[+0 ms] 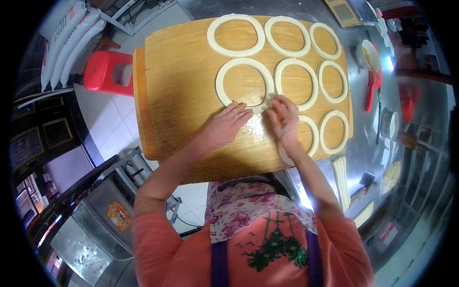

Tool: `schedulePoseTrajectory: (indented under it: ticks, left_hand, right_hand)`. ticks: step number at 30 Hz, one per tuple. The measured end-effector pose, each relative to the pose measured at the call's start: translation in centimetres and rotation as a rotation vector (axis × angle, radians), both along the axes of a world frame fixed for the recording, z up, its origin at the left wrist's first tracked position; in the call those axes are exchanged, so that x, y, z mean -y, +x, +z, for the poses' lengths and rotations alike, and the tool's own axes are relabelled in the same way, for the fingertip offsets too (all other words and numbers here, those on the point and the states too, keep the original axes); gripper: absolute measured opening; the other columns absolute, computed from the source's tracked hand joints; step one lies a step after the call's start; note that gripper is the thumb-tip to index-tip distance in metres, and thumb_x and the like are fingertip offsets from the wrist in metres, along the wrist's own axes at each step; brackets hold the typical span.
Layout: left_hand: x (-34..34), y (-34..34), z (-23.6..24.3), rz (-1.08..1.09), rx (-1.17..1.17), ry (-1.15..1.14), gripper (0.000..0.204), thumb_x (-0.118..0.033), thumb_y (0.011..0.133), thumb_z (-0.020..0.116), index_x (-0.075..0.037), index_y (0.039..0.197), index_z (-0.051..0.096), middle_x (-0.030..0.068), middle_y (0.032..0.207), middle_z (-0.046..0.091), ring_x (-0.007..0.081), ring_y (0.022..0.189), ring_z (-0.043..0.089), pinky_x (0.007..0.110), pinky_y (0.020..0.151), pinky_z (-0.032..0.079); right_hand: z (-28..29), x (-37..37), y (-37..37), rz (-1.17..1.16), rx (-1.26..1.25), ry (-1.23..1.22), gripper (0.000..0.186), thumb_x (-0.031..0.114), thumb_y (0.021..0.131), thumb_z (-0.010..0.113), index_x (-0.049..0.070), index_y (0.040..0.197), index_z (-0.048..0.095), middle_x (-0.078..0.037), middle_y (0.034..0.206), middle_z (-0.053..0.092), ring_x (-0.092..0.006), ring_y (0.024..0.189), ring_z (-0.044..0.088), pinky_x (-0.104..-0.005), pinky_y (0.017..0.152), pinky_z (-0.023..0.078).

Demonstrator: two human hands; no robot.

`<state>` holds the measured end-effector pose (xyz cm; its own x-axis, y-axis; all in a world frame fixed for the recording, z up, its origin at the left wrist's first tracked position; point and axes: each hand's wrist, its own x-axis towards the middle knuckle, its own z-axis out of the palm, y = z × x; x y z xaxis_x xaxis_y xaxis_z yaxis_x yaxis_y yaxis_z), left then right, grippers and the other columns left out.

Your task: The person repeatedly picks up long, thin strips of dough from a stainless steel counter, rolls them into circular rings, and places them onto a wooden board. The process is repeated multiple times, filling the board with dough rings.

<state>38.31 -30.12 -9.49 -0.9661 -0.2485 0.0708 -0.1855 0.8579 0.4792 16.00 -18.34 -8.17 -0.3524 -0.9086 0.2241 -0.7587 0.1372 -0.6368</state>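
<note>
A pale dough ring (221,85) lies on a wooden board (179,81), in the middle row of rings. My left hand (225,125) rests with its fingers stretched out over the ring's near edge. At the ring's near right side, my right hand (285,119) has its fingers bent and closed on the dough; the fingertips partly hide the spot. Just right of it lies another dough ring (312,86), close to my right fingers. My right wrist and hand cover part of a nearer dough ring (313,131).
Several more dough rings (235,17) lie in rows across the board's far and right parts. A red stool (98,71) stands left of the board. On the metal counter to the right are a white bowl (367,55), a second bowl (389,124) and long dough strips (340,182).
</note>
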Motion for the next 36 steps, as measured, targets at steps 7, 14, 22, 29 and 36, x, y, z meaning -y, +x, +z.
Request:
schedulePoseTrajectory:
  ticks: [7,14,22,29,36]
  left_hand:
    - [-0.1,1.0,-0.3,0.185,-0.176,0.047,0.050,-0.013,0.094,0.068,0.002,0.140,0.055,0.0176,0.146,0.057,0.0358,0.139,0.050,0.049,0.120,0.037]
    - [7.8,-3.6,0.2,0.897,-0.014,0.007,0.046,-0.011,0.082,0.082,0.001,0.121,0.062,0.0217,0.124,0.066,0.0384,0.119,0.062,0.048,0.101,0.050]
    - [8.9,-2.5,3.9,0.820,-0.619,1.076,0.029,0.009,0.084,0.071,-0.002,0.108,0.059,0.0121,0.106,0.072,0.0241,0.094,0.073,0.036,0.079,0.060]
    - [7.5,2.7,3.7,0.548,-0.160,0.550,0.029,0.004,0.086,0.072,-0.003,0.112,0.063,0.0132,0.118,0.070,0.0256,0.112,0.068,0.038,0.094,0.055]
    - [9.7,-3.8,-0.4,0.652,-0.290,0.097,0.036,-0.017,0.085,0.080,-0.005,0.117,0.068,0.0136,0.120,0.067,0.0380,0.116,0.061,0.049,0.100,0.047]
  right_hand:
    - [-0.4,6.8,-2.9,-0.013,-0.148,0.020,0.035,0.022,0.090,0.077,0.007,0.121,0.072,-0.011,0.129,0.067,-0.0306,0.122,0.058,-0.0486,0.108,0.038]
    - [0.4,12.8,-4.1,0.016,-0.305,0.364,0.039,0.027,0.082,0.082,0.009,0.115,0.071,-0.011,0.118,0.071,-0.0311,0.122,0.058,-0.0527,0.107,0.035]
    - [8.1,11.1,-5.0,-0.010,0.339,0.184,0.030,0.010,0.079,0.082,0.004,0.103,0.065,-0.015,0.094,0.074,-0.0289,0.087,0.073,-0.0391,0.081,0.056]
    - [4.7,3.6,-6.4,0.267,0.097,0.147,0.031,0.005,0.079,0.078,0.005,0.108,0.067,-0.016,0.113,0.073,-0.0350,0.112,0.067,-0.0418,0.103,0.051]
    - [1.9,6.7,-3.9,0.104,-0.135,0.076,0.044,0.018,0.083,0.081,0.008,0.124,0.068,-0.012,0.123,0.070,-0.0321,0.117,0.063,-0.0466,0.104,0.039]
